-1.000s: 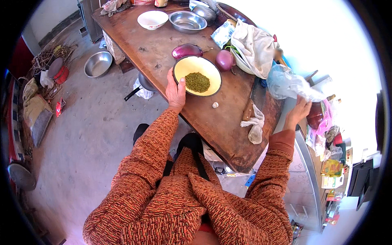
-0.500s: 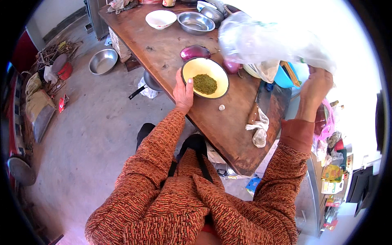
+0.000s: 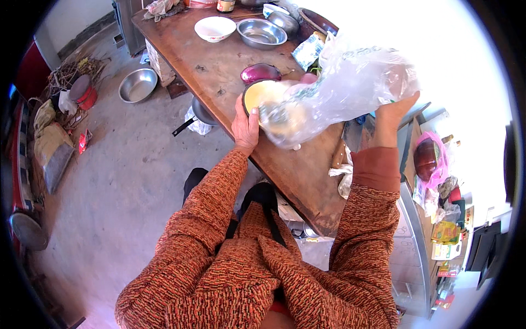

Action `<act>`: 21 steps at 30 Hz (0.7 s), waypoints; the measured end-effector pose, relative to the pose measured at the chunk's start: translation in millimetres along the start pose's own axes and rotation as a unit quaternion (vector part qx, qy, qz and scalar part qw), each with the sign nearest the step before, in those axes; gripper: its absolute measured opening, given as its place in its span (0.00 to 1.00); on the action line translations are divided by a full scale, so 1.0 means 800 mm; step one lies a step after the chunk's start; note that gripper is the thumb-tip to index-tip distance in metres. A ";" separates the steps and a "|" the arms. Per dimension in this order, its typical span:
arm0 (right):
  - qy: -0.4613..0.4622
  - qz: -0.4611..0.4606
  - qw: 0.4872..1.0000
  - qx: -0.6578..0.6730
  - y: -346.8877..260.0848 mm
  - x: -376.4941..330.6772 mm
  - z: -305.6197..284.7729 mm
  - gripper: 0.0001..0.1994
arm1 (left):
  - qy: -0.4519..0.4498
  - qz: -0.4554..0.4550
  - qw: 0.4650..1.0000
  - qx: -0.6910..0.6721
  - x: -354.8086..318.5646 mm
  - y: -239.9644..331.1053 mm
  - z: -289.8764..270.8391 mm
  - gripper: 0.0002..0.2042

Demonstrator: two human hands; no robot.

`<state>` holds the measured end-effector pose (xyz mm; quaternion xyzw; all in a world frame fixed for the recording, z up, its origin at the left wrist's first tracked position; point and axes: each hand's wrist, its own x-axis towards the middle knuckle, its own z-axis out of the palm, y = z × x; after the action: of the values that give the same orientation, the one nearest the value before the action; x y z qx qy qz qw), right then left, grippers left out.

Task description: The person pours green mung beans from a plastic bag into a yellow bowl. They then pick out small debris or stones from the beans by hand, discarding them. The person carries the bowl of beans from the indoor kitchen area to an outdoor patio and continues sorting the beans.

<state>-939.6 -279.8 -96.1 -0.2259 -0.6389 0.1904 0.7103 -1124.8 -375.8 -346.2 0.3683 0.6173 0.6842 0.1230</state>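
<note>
My left hand grips the near-left rim of a cream-coloured bowl with a dark edge, at the table's left side. A clear plastic bag stretches across the bowl's right part, its lower end blurred. Whatever lies inside the bowl is hidden behind this film. On the right, my right hand is closed on the bag's other end, above the table. A purple eggplant lies just beyond the bowl. Partly under the bag, another pinkish-purple vegetable shows.
The brown wooden table bears a white bowl and a steel basin farther back. Near its right edge lies a small knotted bag. A second steel basin and a black-handled pan are left of the table, lower down.
My right hand has brought the plastic bag left and down across the bowl, covering the green granules seen in it before. My left hand has kept its hold on the bowl.
</note>
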 end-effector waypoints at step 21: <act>0.156 -0.213 0.915 -0.306 0.014 0.153 -0.207 0.10 | 0.028 0.017 0.999 -0.022 0.009 -0.013 0.041 0.26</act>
<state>-761.2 -214.9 -15.5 -0.3172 -0.5799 -0.2080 0.7210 -1111.4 -344.5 -354.7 0.3568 0.5988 0.7097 0.1023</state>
